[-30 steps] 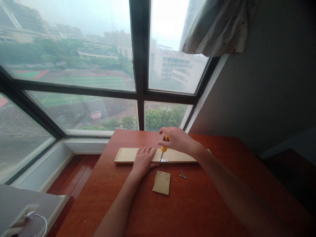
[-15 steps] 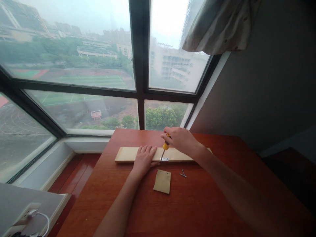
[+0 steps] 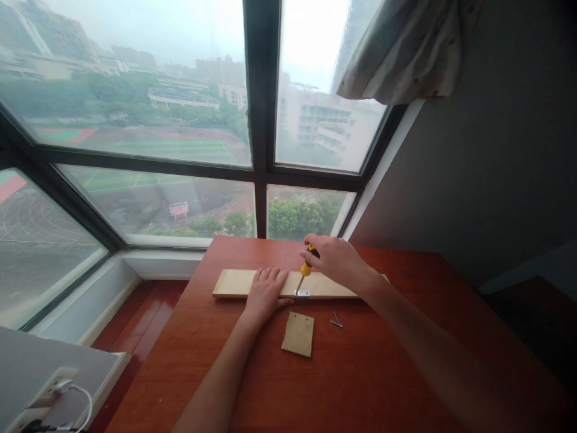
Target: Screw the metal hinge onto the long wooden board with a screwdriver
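A long pale wooden board (image 3: 234, 282) lies across the table. My left hand (image 3: 265, 291) holds it left of its middle, with the fingers over the top face and the thumb along the front edge. In my right hand (image 3: 336, 255) is a screwdriver (image 3: 306, 267) with a yellow and black handle, tilted so that its shaft points down. The screwdriver tip meets the left end of a small silvery metal plate with holes (image 3: 303, 293) at the board's front edge. Whether a screw sits under the tip is too small to tell.
Nearer to me, a tan square piece with two small holes (image 3: 298, 337) lies on the reddish-brown table (image 3: 360, 373). Two loose screws (image 3: 336, 320) rest to its right. Windows (image 3: 157, 150) stand beyond the table, and a wall outlet with a plugged-in cable (image 3: 58, 388) is at lower left.
The whole view has shifted slightly. My right hand has turned a little on the screwdriver handle, exposing more of its black part. The tip stays at the metal plate, and my left hand keeps its place.
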A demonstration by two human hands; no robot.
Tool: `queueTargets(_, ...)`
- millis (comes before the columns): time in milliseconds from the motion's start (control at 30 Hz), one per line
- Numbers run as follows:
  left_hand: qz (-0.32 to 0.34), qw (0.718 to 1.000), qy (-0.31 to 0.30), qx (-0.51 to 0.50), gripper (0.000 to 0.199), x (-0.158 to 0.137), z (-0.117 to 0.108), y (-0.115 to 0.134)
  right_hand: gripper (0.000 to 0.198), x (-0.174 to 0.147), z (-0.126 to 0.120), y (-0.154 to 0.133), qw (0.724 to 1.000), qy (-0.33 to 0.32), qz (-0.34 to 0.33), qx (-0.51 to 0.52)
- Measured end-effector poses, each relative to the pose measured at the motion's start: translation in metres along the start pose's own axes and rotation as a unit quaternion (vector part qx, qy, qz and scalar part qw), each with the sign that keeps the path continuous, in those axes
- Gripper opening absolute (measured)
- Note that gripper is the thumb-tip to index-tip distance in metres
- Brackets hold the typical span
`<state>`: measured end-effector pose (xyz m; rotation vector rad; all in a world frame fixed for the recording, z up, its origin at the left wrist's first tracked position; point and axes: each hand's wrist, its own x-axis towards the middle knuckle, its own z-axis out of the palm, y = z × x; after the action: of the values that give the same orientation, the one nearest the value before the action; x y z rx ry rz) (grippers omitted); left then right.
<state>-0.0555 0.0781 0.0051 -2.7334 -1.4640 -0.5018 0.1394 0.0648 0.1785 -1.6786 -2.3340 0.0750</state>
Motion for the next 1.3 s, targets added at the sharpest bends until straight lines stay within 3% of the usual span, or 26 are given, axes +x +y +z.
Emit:
queueTargets(167, 0.001, 1.000, 0.002, 0.009, 0.076, -0.0004, 0.0007, 0.0001, 0.030, -0.0025, -0.0023, 0.0022, 0.994, -0.031, -0.043, 0.094)
queueTargets(267, 0.001, 1.000, 0.005, 0.008, 0.075, -0.0008, 0.0016, -0.0003, 0.020, -0.0033, -0.0018, 0.0003, 0.998, -0.004, -0.010, 0.064)
queueTargets(367, 0.003, 1.000, 0.005, 0.008, 0.076, -0.0010, 0.0020, -0.0008, 0.026, -0.0022, 0.0002, -0.0004, 1.000, 0.015, 0.024, 0.014)
queueTargets(500, 0.002, 1.000, 0.003, 0.013, 0.076, -0.0008, 0.0017, -0.0009, 0.015, -0.0020, 0.0026, 0.0031, 0.998, -0.001, -0.014, 0.063)
queueTargets(600, 0.001, 1.000, 0.001, 0.018, 0.076, -0.0005, 0.0015, -0.0008, 0.026, -0.0044, 0.0029, 0.0038, 0.996, -0.004, -0.033, 0.086)
queueTargets(733, 0.005, 1.000, 0.000, 0.020, 0.076, -0.0003, 0.0022, -0.0013, 0.018, -0.0058, 0.0037, 0.0005, 0.999, 0.035, 0.005, 0.026)
queueTargets(833, 0.006, 1.000, -0.003, 0.019, 0.077, 0.0002, 0.0025, -0.0018, 0.024, -0.0038, 0.0056, 0.0001, 0.999, 0.042, 0.019, -0.005)
queueTargets(933, 0.006, 1.000, -0.007, 0.020, 0.077, 0.0010, 0.0017, -0.0018, 0.014, -0.0026, 0.0071, 0.0023, 0.998, 0.033, -0.012, 0.048)
queueTargets(1100, 0.003, 1.000, -0.008, 0.024, 0.077, 0.0015, 0.0012, -0.0017, 0.032, -0.0056, 0.0036, 0.0017, 0.991, -0.018, -0.052, 0.123)
queueTargets(1200, 0.005, 1.000, -0.004, 0.020, 0.078, 0.0014, 0.0025, -0.0024, 0.020, -0.0065, 0.0003, -0.0021, 0.998, 0.006, -0.013, 0.056)
queueTargets(1300, 0.007, 1.000, -0.003, 0.018, 0.079, 0.0013, 0.0030, -0.0029, 0.025, -0.0059, -0.0009, -0.0035, 1.000, 0.019, 0.023, 0.001)
